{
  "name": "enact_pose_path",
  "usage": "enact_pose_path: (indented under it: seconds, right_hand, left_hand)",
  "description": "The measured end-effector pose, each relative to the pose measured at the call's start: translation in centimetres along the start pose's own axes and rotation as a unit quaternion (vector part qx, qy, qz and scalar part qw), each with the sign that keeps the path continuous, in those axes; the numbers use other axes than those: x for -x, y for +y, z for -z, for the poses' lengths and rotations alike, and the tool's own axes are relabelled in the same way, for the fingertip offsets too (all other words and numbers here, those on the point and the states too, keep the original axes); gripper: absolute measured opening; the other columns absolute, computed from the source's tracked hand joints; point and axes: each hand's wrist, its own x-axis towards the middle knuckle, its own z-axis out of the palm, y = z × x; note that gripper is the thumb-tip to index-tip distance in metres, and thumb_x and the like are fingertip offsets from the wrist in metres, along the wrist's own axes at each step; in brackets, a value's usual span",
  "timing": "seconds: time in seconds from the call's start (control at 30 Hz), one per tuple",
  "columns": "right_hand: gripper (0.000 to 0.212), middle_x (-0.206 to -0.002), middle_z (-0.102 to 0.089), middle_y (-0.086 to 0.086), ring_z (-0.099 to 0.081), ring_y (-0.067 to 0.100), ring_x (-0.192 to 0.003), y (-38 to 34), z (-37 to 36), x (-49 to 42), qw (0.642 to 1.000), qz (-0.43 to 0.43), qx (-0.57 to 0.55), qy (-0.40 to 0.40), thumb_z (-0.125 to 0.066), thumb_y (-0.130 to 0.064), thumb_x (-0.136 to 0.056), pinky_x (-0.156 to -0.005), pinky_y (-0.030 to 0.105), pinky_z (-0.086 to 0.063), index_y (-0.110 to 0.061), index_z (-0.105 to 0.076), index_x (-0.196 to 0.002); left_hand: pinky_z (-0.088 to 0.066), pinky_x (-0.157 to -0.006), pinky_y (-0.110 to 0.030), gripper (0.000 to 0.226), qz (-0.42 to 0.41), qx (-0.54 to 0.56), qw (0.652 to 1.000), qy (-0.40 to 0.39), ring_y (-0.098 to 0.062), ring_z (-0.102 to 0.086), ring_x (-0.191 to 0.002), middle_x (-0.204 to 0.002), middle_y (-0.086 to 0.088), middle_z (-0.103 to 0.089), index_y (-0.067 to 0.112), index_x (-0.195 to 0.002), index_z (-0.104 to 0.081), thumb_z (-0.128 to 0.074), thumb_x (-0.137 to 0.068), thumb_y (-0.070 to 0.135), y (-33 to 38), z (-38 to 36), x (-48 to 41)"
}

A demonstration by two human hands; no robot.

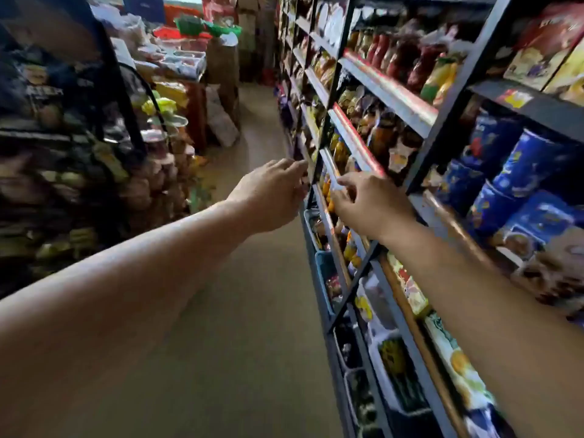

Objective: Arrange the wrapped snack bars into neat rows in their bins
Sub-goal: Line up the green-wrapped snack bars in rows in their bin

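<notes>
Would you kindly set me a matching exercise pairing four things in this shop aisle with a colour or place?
Things:
1 tins
2 baskets
3 floor
4 left hand

Matches:
a green, at the aisle's far end
b reaching to the shelving
c blue
d tan

Pairs: 1-c, 2-a, 3-d, 4-b

Two hands (one left hand (271,197), one right hand (373,207)) and at least four bins (325,273), blurred.
</notes>
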Motion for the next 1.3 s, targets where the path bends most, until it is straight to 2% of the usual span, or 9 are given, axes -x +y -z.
enact_pose_path:
  seconds: [0.1, 0.17, 0.3, 0.43, 0.57, 0.7, 0.9, 1.17, 1.3]
  right_hand:
    - [0.033, -0.123, -0.070, 0.001, -0.065, 0.030, -0.110, 1.7, -7.6, -0.6, 0.995, -0.036, 0.005, -0.093, -0.055, -0.050, -0.096, -0.089, 0.042, -0.056, -0.027, -0.072, -0.112]
    - [0.041, -0.127, -0.068, 0.001, -0.062, 0.028, -0.119, 2.5, -13.0, -1.1, 0.984, -0.060, -0.008, -0.168, -0.053, -0.055, -0.097, -0.095, 0.041, -0.054, -0.028, -0.069, -0.124]
    - [0.070, -0.159, -0.045, -0.001, -0.042, 0.023, -0.145, 2.6, -21.9, -4.5, 0.962, -0.063, 0.027, -0.265, -0.037, -0.070, -0.100, -0.109, 0.040, -0.040, -0.028, -0.044, -0.155]
    - [0.081, -0.170, -0.024, 0.002, -0.021, 0.022, -0.156, 2.3, -28.0, -9.6, 0.935, -0.090, 0.036, -0.340, -0.022, -0.075, -0.099, -0.124, 0.044, -0.022, -0.026, -0.021, -0.164]
    - [0.082, -0.171, -0.023, 0.002, -0.019, 0.021, -0.157, 2.4, -31.2, -15.0, 0.929, -0.115, 0.021, -0.351, -0.023, -0.074, -0.100, -0.127, 0.043, -0.018, -0.025, -0.022, -0.164]
    - [0.074, -0.166, -0.034, -0.002, -0.028, 0.018, -0.153, 4.0, -33.2, -20.3, 0.922, -0.135, 0.001, -0.362, -0.033, -0.072, -0.099, -0.122, 0.040, -0.025, -0.027, -0.041, -0.157]
    - [0.077, -0.157, -0.048, -0.004, -0.043, 0.019, -0.145, 10.0, -37.3, -31.5, 0.922, -0.191, -0.035, -0.336, -0.024, -0.076, -0.098, -0.118, 0.040, -0.034, -0.027, -0.052, -0.150]
    - [0.068, -0.136, -0.062, -0.006, -0.057, 0.018, -0.123, 14.3, -40.1, -52.6, 0.922, -0.146, -0.041, -0.355, -0.024, -0.073, -0.100, -0.096, 0.038, -0.050, -0.030, -0.062, -0.136]
    - [0.068, -0.128, -0.066, -0.005, -0.060, 0.021, -0.117, 13.6, -42.6, -64.3, 0.929, -0.109, -0.054, -0.351, -0.018, -0.074, -0.100, -0.095, 0.042, -0.051, -0.033, -0.063, -0.132]
  left_hand:
    - [-0.052, -0.100, -0.046, 0.052, 0.066, 0.006, 0.993, -0.100, -0.035, -0.057, -0.128, -0.141, -0.009, -0.060, 0.019, -0.151, -0.046, -0.050, -0.103, 0.039, -3.2, -6.7, 3.4]
    - [-0.052, -0.101, -0.045, 0.054, 0.106, 0.010, 0.980, -0.168, -0.034, -0.058, -0.128, -0.139, -0.008, -0.060, 0.018, -0.150, -0.048, -0.050, -0.103, 0.043, -6.2, -11.1, 5.9]
    - [-0.053, -0.098, -0.044, 0.053, 0.174, 0.019, 0.949, -0.263, -0.031, -0.059, -0.127, -0.136, -0.006, -0.061, 0.017, -0.143, -0.052, -0.043, -0.105, 0.052, -13.3, -17.6, 7.3]
    - [-0.047, -0.107, -0.044, 0.065, 0.245, 0.031, 0.912, -0.327, -0.032, -0.049, -0.137, -0.151, -0.008, -0.050, 0.018, -0.157, -0.036, -0.032, -0.107, 0.059, -20.3, -21.3, 5.6]
    - [-0.036, -0.116, -0.040, 0.069, 0.246, 0.044, 0.909, -0.335, -0.033, -0.040, -0.146, -0.161, -0.012, -0.040, 0.014, -0.163, -0.027, -0.033, -0.108, 0.055, -25.6, -23.2, 2.1]
    - [-0.028, -0.122, -0.038, 0.068, 0.259, 0.062, 0.892, -0.366, -0.034, -0.035, -0.150, -0.164, -0.016, -0.036, 0.012, -0.163, -0.026, -0.033, -0.109, 0.052, -29.6, -25.8, -2.7]
    - [-0.045, -0.110, -0.046, 0.068, 0.284, 0.090, 0.867, -0.400, -0.034, -0.049, -0.138, -0.157, -0.011, -0.044, 0.015, -0.162, -0.025, -0.043, -0.107, 0.050, -35.3, -32.5, -13.7]
    - [-0.039, -0.118, -0.043, 0.069, 0.327, 0.116, 0.884, -0.315, -0.025, -0.042, -0.146, -0.161, -0.002, -0.041, 0.021, -0.164, -0.023, -0.039, -0.107, 0.055, -43.6, -36.0, -31.5]
    - [-0.038, -0.118, -0.040, 0.068, 0.350, 0.110, 0.882, -0.297, -0.024, -0.042, -0.147, -0.161, -0.003, -0.043, 0.021, -0.164, -0.025, -0.039, -0.107, 0.055, -51.6, -37.3, -38.6]
